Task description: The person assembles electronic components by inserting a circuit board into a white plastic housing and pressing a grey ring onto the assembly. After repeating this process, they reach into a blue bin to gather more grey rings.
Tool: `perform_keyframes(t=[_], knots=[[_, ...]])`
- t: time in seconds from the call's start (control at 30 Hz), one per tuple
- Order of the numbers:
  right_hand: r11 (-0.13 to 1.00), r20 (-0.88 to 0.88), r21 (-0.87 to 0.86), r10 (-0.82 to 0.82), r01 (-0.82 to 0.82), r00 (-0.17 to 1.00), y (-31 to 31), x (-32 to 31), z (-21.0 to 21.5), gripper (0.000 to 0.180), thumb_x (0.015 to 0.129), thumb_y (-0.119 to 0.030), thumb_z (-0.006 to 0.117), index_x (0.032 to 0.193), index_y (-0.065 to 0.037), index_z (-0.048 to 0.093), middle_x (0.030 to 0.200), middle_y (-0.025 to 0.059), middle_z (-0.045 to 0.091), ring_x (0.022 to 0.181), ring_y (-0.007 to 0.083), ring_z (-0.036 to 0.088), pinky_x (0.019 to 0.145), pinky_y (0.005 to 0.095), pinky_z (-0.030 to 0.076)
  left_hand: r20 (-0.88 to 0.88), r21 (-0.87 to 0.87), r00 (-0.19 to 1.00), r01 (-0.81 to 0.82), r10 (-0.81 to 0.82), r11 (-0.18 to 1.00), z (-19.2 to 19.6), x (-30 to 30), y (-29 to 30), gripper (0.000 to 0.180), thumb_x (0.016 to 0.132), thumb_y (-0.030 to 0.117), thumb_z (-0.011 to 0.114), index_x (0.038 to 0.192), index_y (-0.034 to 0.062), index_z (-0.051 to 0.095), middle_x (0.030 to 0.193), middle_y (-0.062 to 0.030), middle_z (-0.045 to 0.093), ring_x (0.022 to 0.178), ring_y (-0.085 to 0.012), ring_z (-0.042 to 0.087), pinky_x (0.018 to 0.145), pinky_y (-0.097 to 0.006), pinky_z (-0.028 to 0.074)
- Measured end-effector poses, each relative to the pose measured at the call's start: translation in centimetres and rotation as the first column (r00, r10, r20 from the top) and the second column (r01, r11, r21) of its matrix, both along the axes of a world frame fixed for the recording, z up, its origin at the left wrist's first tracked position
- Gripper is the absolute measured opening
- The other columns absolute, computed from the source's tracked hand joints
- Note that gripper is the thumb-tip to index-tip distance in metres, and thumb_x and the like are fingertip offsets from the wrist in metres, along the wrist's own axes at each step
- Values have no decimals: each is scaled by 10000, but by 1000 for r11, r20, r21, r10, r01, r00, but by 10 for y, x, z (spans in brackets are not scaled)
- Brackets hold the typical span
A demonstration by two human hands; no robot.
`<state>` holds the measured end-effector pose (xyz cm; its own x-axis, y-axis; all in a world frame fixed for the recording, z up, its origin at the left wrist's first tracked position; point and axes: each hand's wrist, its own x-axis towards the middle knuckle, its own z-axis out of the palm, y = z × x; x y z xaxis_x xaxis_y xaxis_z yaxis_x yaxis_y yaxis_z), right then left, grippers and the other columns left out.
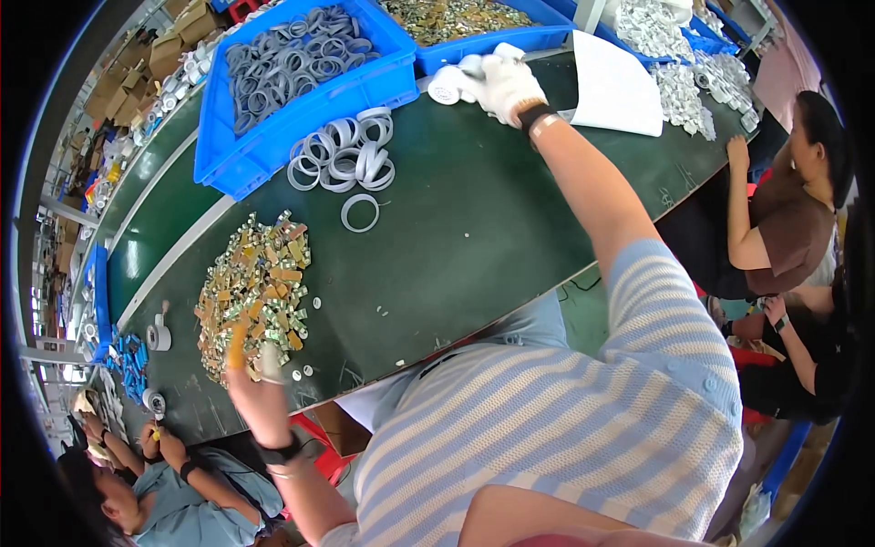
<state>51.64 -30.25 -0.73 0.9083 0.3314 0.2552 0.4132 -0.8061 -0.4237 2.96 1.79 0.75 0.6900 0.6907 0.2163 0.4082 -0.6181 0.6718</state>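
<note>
My left hand (257, 387), with a yellow cover on one finger and a whitish one on the thumb, reaches the near edge of a heap of small circuit boards (255, 296). Its finger and thumb are apart, and I see nothing held between them. Across the table, my right hand (510, 89) wears a white glove. The gloved fingers are curled at a cluster of round white plastic parts (447, 85), just in front of the blue trays. White glove and white parts blend together, so the exact grip is partly hidden.
Grey rings (344, 153) lie on the green table (437, 246), with one loose ring (360, 213) nearer me. Behind are a blue crate (301, 114) of rings and a blue tray (497, 38) of small boards. White paper (615, 87) lies right. Co-workers sit on both sides.
</note>
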Motion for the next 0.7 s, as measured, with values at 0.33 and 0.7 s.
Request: perform_keyframes(t=[0.33,0.7], knots=[[975,396,-103,222,-197,891,-43,-80,20,607,883,-548,727,1295,-102,715,1240,202,712,1138,404,650,1006,476,517,116,148,977,164,-182,975,-68,15,-105,332,979,115,730,1302,49,692,1375,-182,646,1358,-380,564,1136,-468,438],[853,311,-509,308,-116,899,57,-85,28,391,841,-358,693,1194,-193,727,1091,110,719,976,389,700,978,500,538,329,-245,941,167,-80,955,-60,1,-105,323,1028,119,701,1334,17,678,1429,-174,626,1375,-284,558,1168,-409,413]])
